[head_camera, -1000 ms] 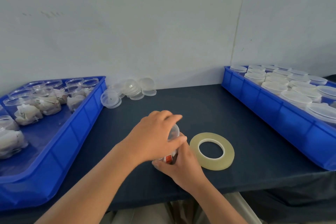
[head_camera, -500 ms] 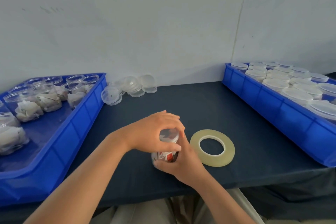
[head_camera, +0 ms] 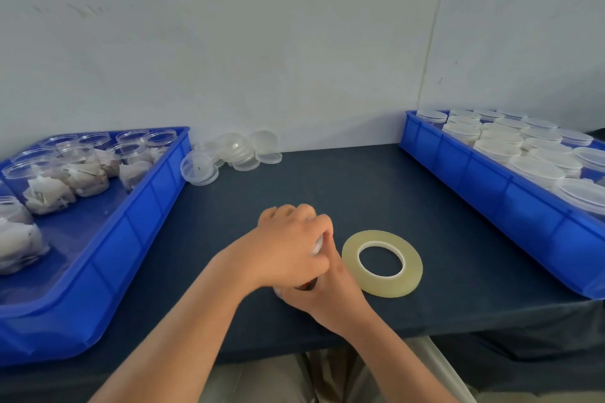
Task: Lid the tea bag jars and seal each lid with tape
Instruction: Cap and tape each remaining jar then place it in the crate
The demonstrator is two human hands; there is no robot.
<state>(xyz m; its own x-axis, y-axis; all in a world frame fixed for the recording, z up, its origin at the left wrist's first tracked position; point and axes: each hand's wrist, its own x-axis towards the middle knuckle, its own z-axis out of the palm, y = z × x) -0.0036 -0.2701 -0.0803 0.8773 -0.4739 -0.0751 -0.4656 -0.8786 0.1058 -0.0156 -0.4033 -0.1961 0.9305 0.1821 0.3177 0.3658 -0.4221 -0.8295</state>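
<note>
The jar stands on the surface just short of centre, toward 6 o'clock, almost hidden by your hands. Your left hand covers its top, grip curled round the lid, of which only a pale sliver shows. Your right hand wraps the jar's lower body from the 4 o'clock side, grip closed on it. The tape lies flat just beside the jar at 3 o'clock. Loose lids are heaped at 11 o'clock by the wall. The left tray at 9 o'clock holds open jars of tea bags; the right tray at 2 o'clock holds lidded jars.
</note>
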